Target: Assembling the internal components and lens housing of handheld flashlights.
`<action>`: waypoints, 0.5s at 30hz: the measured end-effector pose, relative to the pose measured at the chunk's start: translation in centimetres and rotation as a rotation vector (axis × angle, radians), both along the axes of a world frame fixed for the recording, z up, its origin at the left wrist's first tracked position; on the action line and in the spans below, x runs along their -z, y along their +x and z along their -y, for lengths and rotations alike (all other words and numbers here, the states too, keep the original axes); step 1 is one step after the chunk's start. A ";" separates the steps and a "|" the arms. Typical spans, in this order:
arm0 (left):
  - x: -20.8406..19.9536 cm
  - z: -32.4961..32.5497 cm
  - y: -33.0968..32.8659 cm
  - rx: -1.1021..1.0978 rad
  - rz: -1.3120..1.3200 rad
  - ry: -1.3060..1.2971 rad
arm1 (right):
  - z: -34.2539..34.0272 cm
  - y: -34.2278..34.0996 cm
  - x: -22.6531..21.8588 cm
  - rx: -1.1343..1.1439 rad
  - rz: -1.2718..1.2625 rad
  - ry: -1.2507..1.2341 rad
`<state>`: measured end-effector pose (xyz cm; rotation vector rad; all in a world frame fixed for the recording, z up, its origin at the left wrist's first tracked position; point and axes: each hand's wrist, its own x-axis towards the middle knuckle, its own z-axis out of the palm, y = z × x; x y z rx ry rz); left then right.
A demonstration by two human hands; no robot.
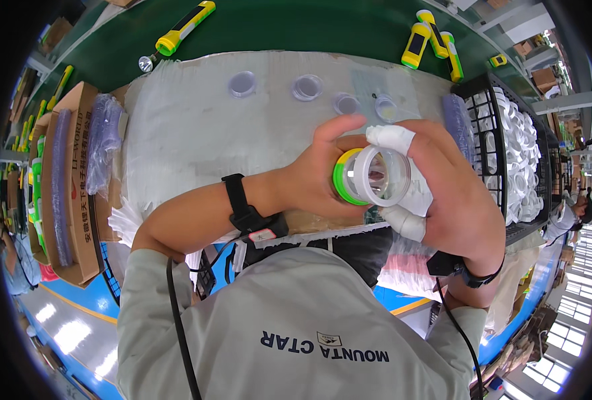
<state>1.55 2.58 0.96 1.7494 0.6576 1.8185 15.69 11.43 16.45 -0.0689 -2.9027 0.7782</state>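
My left hand [304, 177] is wrapped round a yellow and green flashlight [340, 175], its head turned to the right. Against that head, a white ring [361, 179] with a clear front sits between the taped thumb and finger of my right hand [453, 183]. A shiny reflector shows through it. Whether the ring is fully seated I cannot tell. Beyond my hands, several clear round lens cups lie in a row on the pale work surface [183, 133], among them a left one [243, 85] and a right one [385, 108].
At the right stands a black crate [503, 157] full of white rings [524, 163]. A cardboard box [83, 200] holding flashlights is on the left, beside bubble wrap [105, 143]. One flashlight [184, 30] with its reflector [147, 63] out lies far left; several others [416, 45] lie far right.
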 end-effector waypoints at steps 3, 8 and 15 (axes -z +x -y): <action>0.2 -0.1 0.3 0.019 0.050 0.011 | 0.5 -0.4 0.1 -0.020 0.027 0.052; 1.0 -0.2 0.8 0.011 0.133 0.025 | 0.7 -1.0 0.5 -0.040 0.077 0.071; -0.9 0.2 -1.9 -0.161 -0.304 0.016 | 1.0 -0.7 -0.2 0.030 0.175 0.039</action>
